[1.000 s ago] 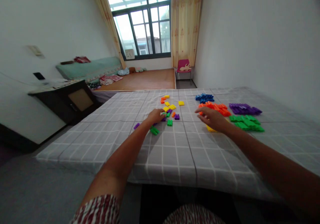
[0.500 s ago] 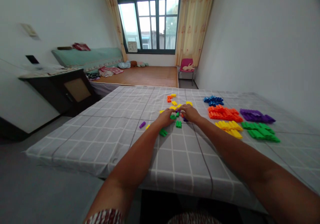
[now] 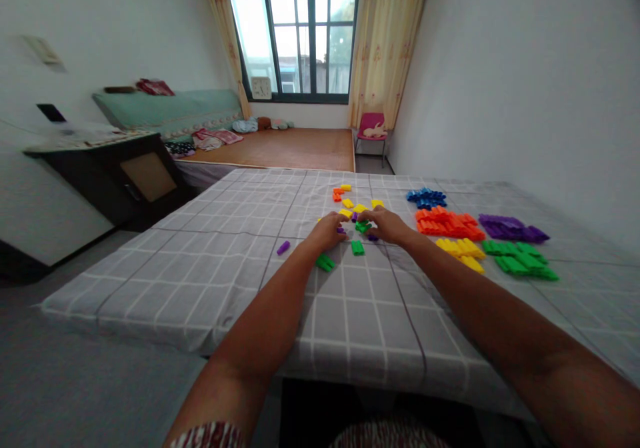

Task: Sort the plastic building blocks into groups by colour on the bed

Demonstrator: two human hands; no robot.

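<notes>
My left hand is low over the middle of the grey checked cloth, its fingers curled at a small purple plastic block. Facing it, my right hand pinches a green plastic block at its fingertips. Another purple block stands between the hands, and a dark purple one shows under my right hand. Yellow blocks lie just beyond the fingers. On the near side is a green block, with more green blocks beside my left wrist.
Sorted blocks lie to the right: blue, orange, yellow, purple and green. A lone purple block is at left; orange blocks lie farther back. Beyond the covered table is a bed.
The green blocks by my left fingers are gone from there; green now shows at my right fingertips. A purple block now shows at my left fingers. The view has shifted slightly.
</notes>
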